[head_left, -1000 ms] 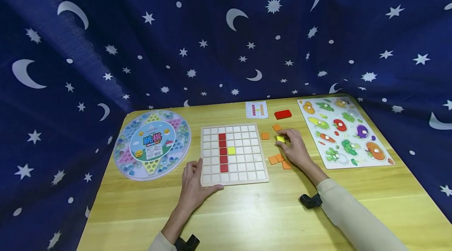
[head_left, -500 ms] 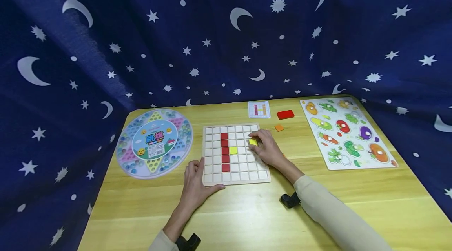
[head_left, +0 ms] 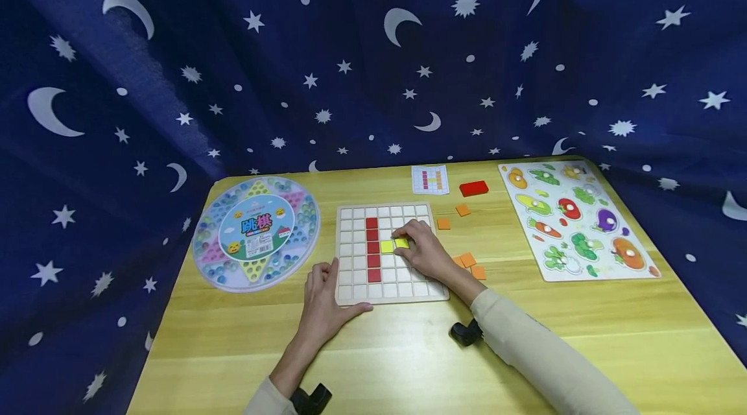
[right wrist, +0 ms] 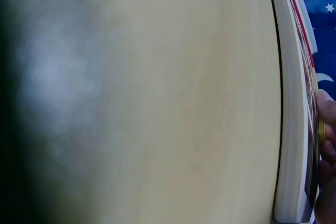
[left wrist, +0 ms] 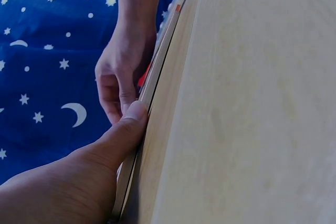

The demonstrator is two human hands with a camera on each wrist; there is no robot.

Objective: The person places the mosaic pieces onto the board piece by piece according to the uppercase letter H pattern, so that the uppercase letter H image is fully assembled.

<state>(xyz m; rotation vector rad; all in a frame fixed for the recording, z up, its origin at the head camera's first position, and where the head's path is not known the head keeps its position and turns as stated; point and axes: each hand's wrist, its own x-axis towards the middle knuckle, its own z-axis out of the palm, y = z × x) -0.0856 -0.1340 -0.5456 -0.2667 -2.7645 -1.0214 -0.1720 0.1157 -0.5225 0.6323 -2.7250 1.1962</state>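
Note:
A pale wooden grid board [head_left: 357,292] lies on the table, with a column of several red square tiles [head_left: 373,260] in its cells. Beside that column sits a yellow tile [head_left: 387,246]. My right hand [head_left: 426,253] pinches a second yellow tile [head_left: 401,242] over the board, immediately right of the first; in the right wrist view the tile's edge [right wrist: 322,129] shows between the fingers. At the board's near left corner my left hand [head_left: 321,308] is spread, forefinger along the left side and thumb along the front edge. The left wrist view shows this thumb [left wrist: 126,129] against the board's edge.
Several orange tiles [head_left: 463,210] lie right of the board. Behind are a printed pattern card [head_left: 430,180] and a red block [head_left: 473,189]. A round Chinese checkers set [head_left: 257,233] is at the left, a vegetable puzzle board [head_left: 578,224] at the right. A starry curtain [head_left: 373,65] hangs behind.
My right hand has carried the yellow tile left from among the orange tiles, across the board's right side, to beside the other yellow tile. The left hand keeps its place.

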